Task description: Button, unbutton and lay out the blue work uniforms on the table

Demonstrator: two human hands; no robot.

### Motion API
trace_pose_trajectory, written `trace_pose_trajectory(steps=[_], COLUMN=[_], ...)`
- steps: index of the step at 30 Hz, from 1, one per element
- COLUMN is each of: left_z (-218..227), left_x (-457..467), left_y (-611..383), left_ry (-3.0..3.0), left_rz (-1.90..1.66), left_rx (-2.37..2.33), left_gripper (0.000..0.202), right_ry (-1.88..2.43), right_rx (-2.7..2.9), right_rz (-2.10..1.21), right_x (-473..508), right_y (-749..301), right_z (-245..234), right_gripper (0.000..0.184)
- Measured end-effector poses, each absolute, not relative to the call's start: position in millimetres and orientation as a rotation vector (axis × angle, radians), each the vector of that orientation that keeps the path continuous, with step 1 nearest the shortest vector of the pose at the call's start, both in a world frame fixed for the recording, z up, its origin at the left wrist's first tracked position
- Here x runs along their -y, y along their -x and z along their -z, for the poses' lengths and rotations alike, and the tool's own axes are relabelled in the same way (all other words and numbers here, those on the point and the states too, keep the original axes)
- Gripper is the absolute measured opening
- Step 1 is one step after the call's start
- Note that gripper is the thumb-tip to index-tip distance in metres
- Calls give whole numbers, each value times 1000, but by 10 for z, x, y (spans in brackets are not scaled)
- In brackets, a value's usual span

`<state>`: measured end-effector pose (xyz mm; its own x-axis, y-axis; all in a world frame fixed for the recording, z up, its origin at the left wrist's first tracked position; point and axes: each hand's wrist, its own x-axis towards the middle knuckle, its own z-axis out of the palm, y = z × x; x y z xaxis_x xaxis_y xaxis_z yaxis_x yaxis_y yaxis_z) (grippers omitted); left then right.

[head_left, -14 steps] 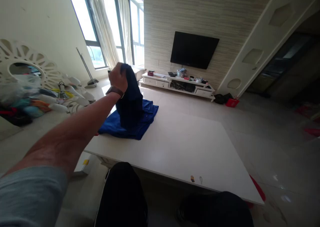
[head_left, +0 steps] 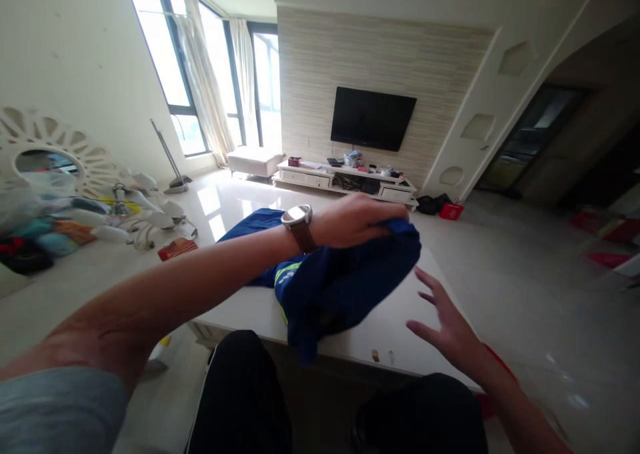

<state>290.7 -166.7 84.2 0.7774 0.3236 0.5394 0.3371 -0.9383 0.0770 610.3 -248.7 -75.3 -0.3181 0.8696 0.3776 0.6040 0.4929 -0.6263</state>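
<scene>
Fingers of our left hand [head_left: 357,221] are closed on a bunched upper edge of the dark-blue fabric garment [head_left: 360,284], pinching it at its right end so that the raised part droops from this one grip. Our right hand [head_left: 450,331] is open, its fingers spread and bent a little, touching nothing; it hovers over the right side of the smooth white tabletop [head_left: 240,314], just beside the lifted cloth, which seems to place the fabric within its easy reach.

We hold the garment up across the middle of the tabletop, our left forearm crossing from the left, a round silver-cased wristwatch with a brown strap [head_left: 298,217] on its wrist. The drooping lower end comes down at the near edge, in front of our black-trousered knees, probably because nothing supports it there. A yellow-green and white striped band [head_left: 286,281] shows at its left side. Farther left and far, a flat spread of blue fabric [head_left: 255,222] lies on the tabletop, partly behind our forearm; we cannot tell whether it belongs to the same piece.

Near the front edge, to the right, a small yellow-and-dark piece [head_left: 375,355] and a small pale piece [head_left: 391,357] lie side by side, apart from the cloth.
</scene>
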Motion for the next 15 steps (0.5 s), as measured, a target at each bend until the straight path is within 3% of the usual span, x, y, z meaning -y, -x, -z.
trace_pose_trajectory(steps=[4, 9, 11, 13, 15], left_z=[-524, 139, 403, 653, 892], left_x=[1978, 2140, 2416, 2741, 2981], left_y=[-3163, -3011, -3036, -3143, -3289], left_ry=[3037, 2499, 2331, 2439, 2675], left_rz=[1080, 1612, 1712, 1791, 1785], left_rx=[628, 1376, 1568, 1703, 1839], left_gripper=[26, 44, 37, 24, 36], right_ry=[978, 957, 975, 957, 905], right_rx=[1899, 1279, 1045, 909, 848], right_rz=[-1045, -1238, -1218, -1166, -1109], right_x=[2338, 2212, 2194, 2197, 2215], right_y=[-5218, -5080, -5175, -5255, -5303], right_z=[339, 288, 219, 74, -113], right_gripper=[34, 32, 30, 26, 25])
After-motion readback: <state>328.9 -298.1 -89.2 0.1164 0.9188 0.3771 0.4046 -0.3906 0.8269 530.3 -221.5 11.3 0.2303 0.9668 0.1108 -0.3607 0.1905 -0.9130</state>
